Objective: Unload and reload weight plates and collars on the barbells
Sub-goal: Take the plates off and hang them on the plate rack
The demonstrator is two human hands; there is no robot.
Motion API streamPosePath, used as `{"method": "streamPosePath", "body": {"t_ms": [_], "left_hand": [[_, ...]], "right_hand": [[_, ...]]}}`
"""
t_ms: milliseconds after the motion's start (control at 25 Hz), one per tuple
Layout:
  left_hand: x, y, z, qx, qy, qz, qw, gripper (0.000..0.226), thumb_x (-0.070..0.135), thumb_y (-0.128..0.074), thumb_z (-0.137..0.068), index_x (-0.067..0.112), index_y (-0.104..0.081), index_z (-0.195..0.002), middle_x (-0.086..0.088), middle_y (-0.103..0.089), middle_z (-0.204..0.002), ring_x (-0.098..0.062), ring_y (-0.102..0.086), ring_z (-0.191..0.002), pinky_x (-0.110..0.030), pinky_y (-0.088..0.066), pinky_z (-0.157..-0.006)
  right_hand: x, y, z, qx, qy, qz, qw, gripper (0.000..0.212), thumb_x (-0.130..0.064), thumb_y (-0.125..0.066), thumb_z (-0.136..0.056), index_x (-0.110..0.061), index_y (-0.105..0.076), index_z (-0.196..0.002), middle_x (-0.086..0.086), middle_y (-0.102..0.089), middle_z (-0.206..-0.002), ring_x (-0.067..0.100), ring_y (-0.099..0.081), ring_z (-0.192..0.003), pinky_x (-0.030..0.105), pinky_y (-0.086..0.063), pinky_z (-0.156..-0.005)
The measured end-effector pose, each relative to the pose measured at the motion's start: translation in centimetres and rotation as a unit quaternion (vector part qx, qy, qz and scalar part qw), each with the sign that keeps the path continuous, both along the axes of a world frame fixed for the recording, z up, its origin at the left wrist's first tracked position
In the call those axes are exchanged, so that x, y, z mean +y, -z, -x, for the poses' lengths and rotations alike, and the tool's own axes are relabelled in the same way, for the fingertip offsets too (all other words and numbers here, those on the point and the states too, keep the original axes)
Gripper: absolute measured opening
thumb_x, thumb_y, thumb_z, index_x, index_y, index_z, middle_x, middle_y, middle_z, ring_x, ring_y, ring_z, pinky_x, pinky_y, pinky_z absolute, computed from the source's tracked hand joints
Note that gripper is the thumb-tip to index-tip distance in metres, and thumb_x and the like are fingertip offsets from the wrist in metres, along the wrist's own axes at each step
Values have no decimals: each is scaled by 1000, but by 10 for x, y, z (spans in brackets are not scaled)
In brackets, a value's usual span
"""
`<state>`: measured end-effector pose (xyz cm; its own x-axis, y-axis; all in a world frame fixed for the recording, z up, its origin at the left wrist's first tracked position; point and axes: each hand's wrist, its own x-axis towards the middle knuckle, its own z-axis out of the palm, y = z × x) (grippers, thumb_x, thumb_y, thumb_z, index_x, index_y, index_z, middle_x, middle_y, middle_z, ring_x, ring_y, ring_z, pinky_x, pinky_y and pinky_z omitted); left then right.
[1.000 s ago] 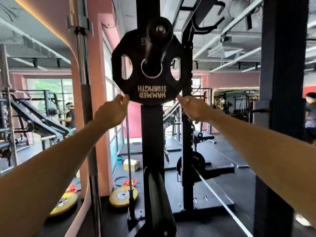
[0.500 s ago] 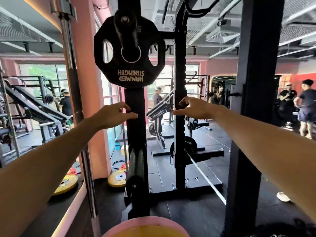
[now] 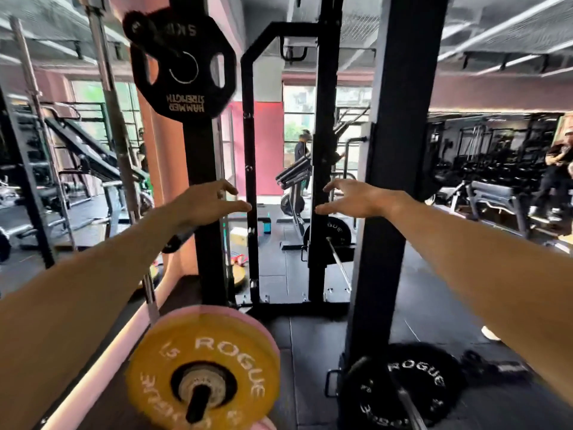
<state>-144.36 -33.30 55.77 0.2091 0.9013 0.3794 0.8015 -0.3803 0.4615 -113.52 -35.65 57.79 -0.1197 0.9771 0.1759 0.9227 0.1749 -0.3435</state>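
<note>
A black Hammer Strength plate (image 3: 183,69) hangs on a storage peg high on the black rack upright (image 3: 200,169). My left hand (image 3: 206,206) and my right hand (image 3: 353,198) are stretched out below it, both empty with fingers spread, apart from the plate. Low in front, a yellow Rogue plate (image 3: 204,370) sits on a peg, with a pink plate (image 3: 217,311) behind it. A black Rogue plate (image 3: 403,389) rests on a barbell sleeve at the lower right.
A thick black rack post (image 3: 393,169) stands just right of my right hand. A steel barbell (image 3: 117,150) stands upright by the pink wall on the left. Another loaded barbell (image 3: 328,235) lies behind the rack. People stand in the background.
Both hands have let go of the black Hammer Strength plate and dropped away from it, fingers spreading. The view has tilted down, bringing the yellow and black Rogue plates into sight.
</note>
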Motion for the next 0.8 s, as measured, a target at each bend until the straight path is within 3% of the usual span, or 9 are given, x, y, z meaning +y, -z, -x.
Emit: {"method": "streamPosePath", "body": {"t_ms": [120, 280, 400, 520, 680, 800], "left_hand": [[-47, 14, -30, 8, 4, 23, 1000, 66, 67, -65, -76, 28, -55, -128, -6, -58, -129, -23, -54, -113, -34, -40, -92], [-107, 30, -68, 18, 3, 48, 999, 62, 71, -64, -73, 34, -55, -122, -5, -55, -135, -23, -52, -118, -34, -39, -92], [-146, 53, -96, 2, 14, 45, 999, 54, 68, -68, -72, 35, -57, -114, 0, -60, -121, -18, -54, -102, -28, -39, -77], [-189, 82, -128, 10, 31, 69, 997, 59, 68, -68, -72, 33, -57, -119, 4, -59, -111, -17, -55, -89, -23, -40, -65], [-226, 106, -170, 21, 46, 104, 993, 57, 70, -69, -69, 38, -56, -115, 2, -55, -123, -22, -54, -100, -32, -38, -80], [-241, 113, -209, 19, 68, 112, 991, 52, 71, -69, -69, 42, -54, -110, 0, -56, -125, -25, -58, -101, -36, -46, -85]], "right_hand": [[-39, 14, -29, 5, -3, 19, 1000, 69, -55, -67, -84, -25, -41, -142, 6, -40, -150, 26, -42, -133, 39, -36, -110], [-99, 34, -62, 26, 3, 28, 999, 67, -55, -66, -84, -27, -43, -140, 4, -48, -143, 23, -47, -126, 32, -37, -96], [-151, 55, -83, 37, 28, 34, 998, 71, -57, -67, -81, -28, -43, -141, 3, -49, -143, 22, -47, -127, 31, -38, -96], [-208, 85, -116, 38, 51, 67, 996, 73, -59, -67, -80, -28, -42, -141, 3, -47, -145, 23, -46, -129, 32, -37, -97], [-265, 104, -170, 29, 93, 91, 991, 74, -60, -66, -79, -29, -41, -142, 5, -46, -146, 25, -46, -129, 36, -38, -104], [-293, 110, -216, 41, 115, 98, 988, 76, -61, -65, -79, -30, -39, -143, 3, -44, -149, 25, -45, -131, 40, -37, -108]]}}
